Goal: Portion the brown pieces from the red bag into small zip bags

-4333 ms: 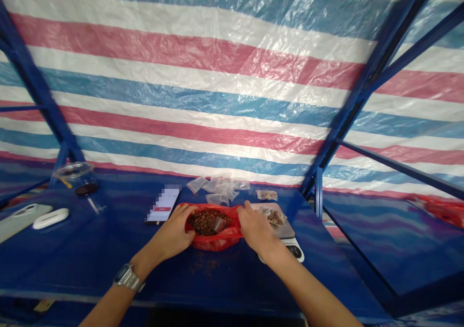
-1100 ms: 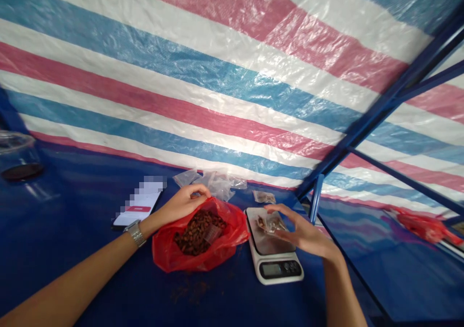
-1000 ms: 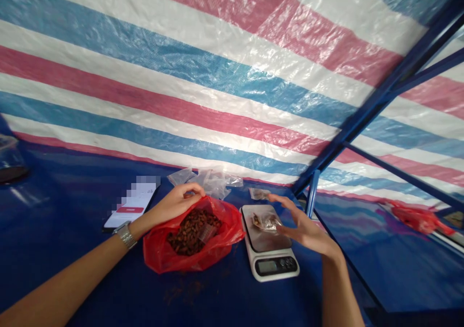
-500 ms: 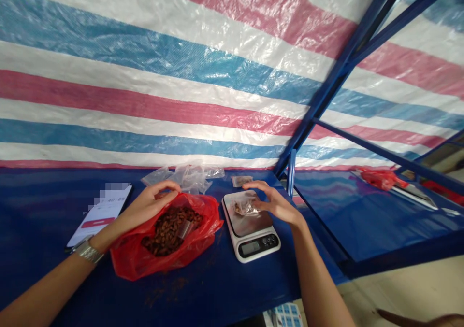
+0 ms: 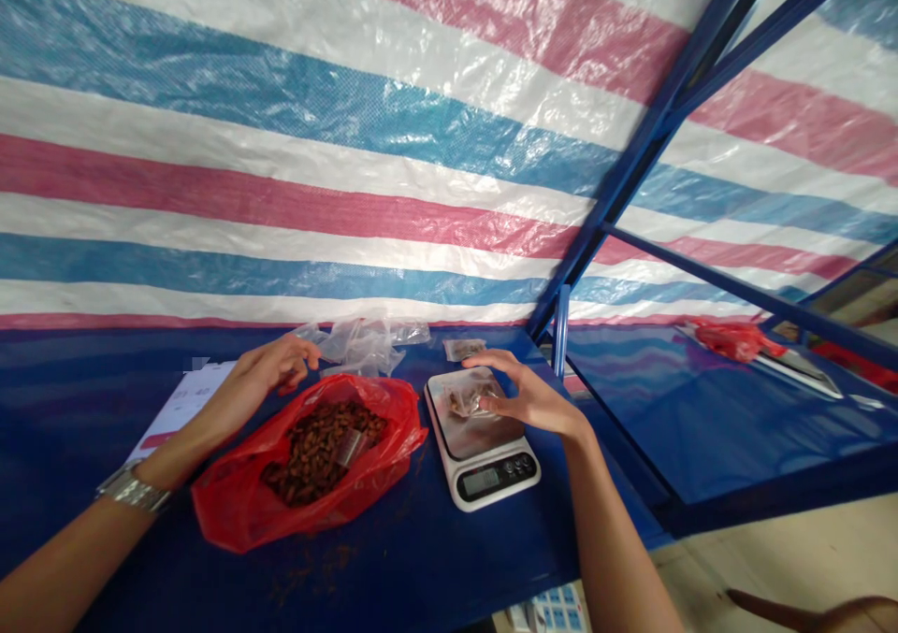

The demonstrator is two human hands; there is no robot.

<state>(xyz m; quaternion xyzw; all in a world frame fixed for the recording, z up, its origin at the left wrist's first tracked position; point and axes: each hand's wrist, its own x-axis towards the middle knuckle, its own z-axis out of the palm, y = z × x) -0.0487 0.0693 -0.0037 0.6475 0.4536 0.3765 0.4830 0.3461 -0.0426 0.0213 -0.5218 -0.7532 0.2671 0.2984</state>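
Two small clear plastic packets with brown bits inside: one on the bare steel plate of a white kitchen scale, the other lying on the table just beyond it. Right hand over the scale, thumb and fingers spread apart around the nearer packet; cannot tell whether the thumb touches it. Left hand above the far left edge of an open, crumpled red plastic bag, fingers loosely bent and apart, nothing seen in them. Progress, as judged: two packets look filled; a heap of loose brown pieces remains in the red bag, a small clear sachet on top, and a pile of thin clear plastic bags at the far side looks unused. Scale display too faint to read. Surface: glossy blue table, brown crumbs near the red bag, a lit phone at left, partly behind the left forearm. Room: red, white and blue striped plastic sheeting behind, slanting blue metal post, second blue surface at right bearing a bunched red plastic bundle, pale floor at near right.
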